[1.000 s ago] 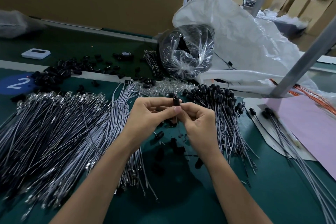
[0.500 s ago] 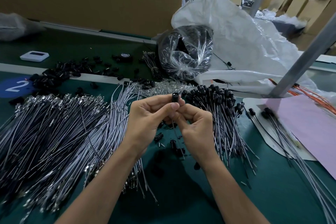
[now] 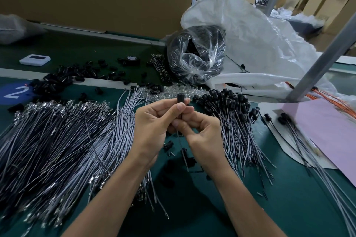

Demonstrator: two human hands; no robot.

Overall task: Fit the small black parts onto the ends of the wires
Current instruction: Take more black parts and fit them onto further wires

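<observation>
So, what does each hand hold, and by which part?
The left hand pinches the small black part low down; the right hand pinches its wire just below.

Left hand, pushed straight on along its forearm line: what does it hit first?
Left hand, pinching a black part, likely passes over the clear bits and meets the plastic bag; height unclear.

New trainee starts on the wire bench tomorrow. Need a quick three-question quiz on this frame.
1. True or false: the left hand pinches a small black part.
2. The pile of capped wires lies: A) left of the hands, B) right of the hands, C) inside a bag.
3. What does the right hand pinch?

Key: 1 true; 2 B; 3 a thin wire running down from the black part.
</observation>
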